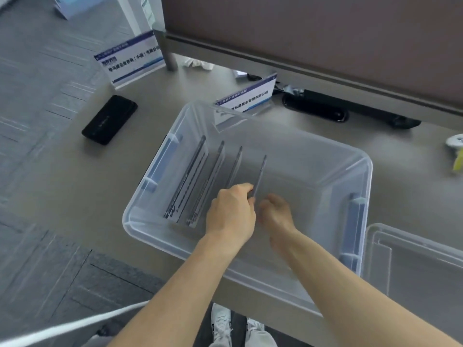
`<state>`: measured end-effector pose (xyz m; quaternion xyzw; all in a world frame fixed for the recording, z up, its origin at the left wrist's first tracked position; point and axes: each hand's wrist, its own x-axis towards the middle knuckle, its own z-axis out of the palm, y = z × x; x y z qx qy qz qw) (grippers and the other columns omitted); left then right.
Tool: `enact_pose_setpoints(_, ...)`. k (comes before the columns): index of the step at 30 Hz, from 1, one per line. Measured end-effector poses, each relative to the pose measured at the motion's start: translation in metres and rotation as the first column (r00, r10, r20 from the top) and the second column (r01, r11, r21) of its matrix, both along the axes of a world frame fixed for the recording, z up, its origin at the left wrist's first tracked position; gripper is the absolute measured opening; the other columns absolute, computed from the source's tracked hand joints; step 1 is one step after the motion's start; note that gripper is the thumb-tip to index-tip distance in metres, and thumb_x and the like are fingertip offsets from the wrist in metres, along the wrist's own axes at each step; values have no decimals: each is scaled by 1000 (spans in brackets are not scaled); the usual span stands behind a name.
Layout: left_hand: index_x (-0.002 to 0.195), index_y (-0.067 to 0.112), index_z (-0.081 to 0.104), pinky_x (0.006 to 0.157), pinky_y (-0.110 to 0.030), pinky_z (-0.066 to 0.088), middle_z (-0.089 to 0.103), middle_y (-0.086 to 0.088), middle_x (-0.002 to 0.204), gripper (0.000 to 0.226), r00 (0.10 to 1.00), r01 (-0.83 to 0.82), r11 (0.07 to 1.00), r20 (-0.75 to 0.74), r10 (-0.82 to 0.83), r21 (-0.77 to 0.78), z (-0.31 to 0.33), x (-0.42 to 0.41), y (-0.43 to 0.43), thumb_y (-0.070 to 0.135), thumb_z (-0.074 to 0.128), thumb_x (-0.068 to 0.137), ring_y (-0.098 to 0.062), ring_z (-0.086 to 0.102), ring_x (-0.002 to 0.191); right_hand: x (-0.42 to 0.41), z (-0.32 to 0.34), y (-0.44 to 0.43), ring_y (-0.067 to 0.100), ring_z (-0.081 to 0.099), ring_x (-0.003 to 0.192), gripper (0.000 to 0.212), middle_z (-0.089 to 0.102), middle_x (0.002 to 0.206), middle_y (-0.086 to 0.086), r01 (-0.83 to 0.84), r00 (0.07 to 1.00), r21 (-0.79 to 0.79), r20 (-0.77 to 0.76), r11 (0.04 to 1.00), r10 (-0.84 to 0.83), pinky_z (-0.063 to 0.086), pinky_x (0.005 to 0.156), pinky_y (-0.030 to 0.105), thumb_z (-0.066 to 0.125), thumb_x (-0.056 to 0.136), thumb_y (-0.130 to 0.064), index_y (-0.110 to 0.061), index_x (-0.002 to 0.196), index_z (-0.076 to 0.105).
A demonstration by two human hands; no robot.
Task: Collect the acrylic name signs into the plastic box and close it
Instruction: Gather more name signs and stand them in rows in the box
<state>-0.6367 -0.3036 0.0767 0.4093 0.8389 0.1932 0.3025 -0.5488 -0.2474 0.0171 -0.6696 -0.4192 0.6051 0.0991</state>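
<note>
A clear plastic box (pixel 360 166) with blue latches stands open on the grey table. Several acrylic name signs stand on edge in a row inside its left half. Both hands are inside the box. My left hand (pixel 231 211) pinches the near end of the rightmost sign (pixel 261 171). My right hand (pixel 276 211) sits just right of it, fingers curled at the sign's lower end; I cannot tell if it grips. Two more signs stand on the table: one (pixel 130 62) at the far left, one (pixel 246 95) just behind the box. The clear lid (pixel 416 256) lies at the right.
A black phone (pixel 110 120) lies left of the box. A brown partition panel (pixel 313 28) and its metal post (pixel 166 51) bound the table's far side, with a black cable slot (pixel 315 107) below. A white and yellow object (pixel 456 151) sits at the right edge.
</note>
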Motion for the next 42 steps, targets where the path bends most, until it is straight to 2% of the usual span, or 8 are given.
enact_pose_setpoints(2,139,24,61,86,-49,59,76,-6,116,39,1000,-1,1000,-16,1,4,0,0,0,27,56,101,-33,71,106,-1,-8,-1,20,52,89,45,59,102,3,11,1000,-11,0,1000,-11,50,83,39,44,79,-21,-21,122,60)
enact_pose_setpoints(6,140,26,59,87,-48,59,76,-6,117,39,1000,0,1000,-30,0,0,1,1,-1,29,55,101,-32,70,108,-2,-11,-2,10,44,65,25,48,69,-13,-3,1000,-34,-22,999,2,32,54,24,40,77,-12,-33,66,47)
enact_pose_setpoints(9,140,26,59,88,-47,59,76,-5,117,39,999,-15,1000,-34,15,-3,1,-3,-2,29,55,101,-31,70,108,-4,-8,-3,6,43,51,35,46,56,-16,4,997,-48,-77,999,-7,33,48,22,40,81,-7,-34,59,45)
enact_pose_setpoints(16,141,22,59,85,-46,60,77,-9,114,39,995,7,1000,-100,-4,29,2,-6,-4,28,55,103,-32,72,105,-3,-11,-4,14,42,56,57,52,47,-13,-40,985,-56,-169,998,30,41,61,30,35,88,3,-33,50,58)
enact_pose_setpoints(25,142,21,58,86,-44,60,77,-9,115,40,987,24,999,-160,-17,40,2,-3,-5,27,55,103,-31,72,106,0,-13,-3,16,48,66,46,57,56,-15,-16,982,-58,-190,998,5,48,70,34,38,92,2,-33,68,55)
enact_pose_setpoints(30,143,19,53,80,-41,56,75,-11,112,42,971,88,993,-216,-102,-73,24,-2,-4,39,48,105,-34,71,106,7,8,-5,20,58,104,54,55,130,0,-10,984,-30,-178,1000,4,50,103,47,45,97,-13,-21,150,38)
enact_pose_setpoints(33,150,25,42,90,-44,52,71,-9,125,54,967,105,990,-224,-123,-92,68,-7,1,52,42,103,-36,65,117,16,46,-1,16,56,108,55,51,137,2,47,977,60,-209,997,-34,51,101,45,50,98,-14,-15,151,36)
enact_pose_setpoints(42,144,34,49,101,-34,50,70,10,125,54,992,-87,940,119,50,329,267,-41,39,54,54,94,-19,69,111,29,239,55,15,62,100,34,62,110,-1,90,893,284,-448,954,49,54,87,41,59,98,-17,-17,132,55)
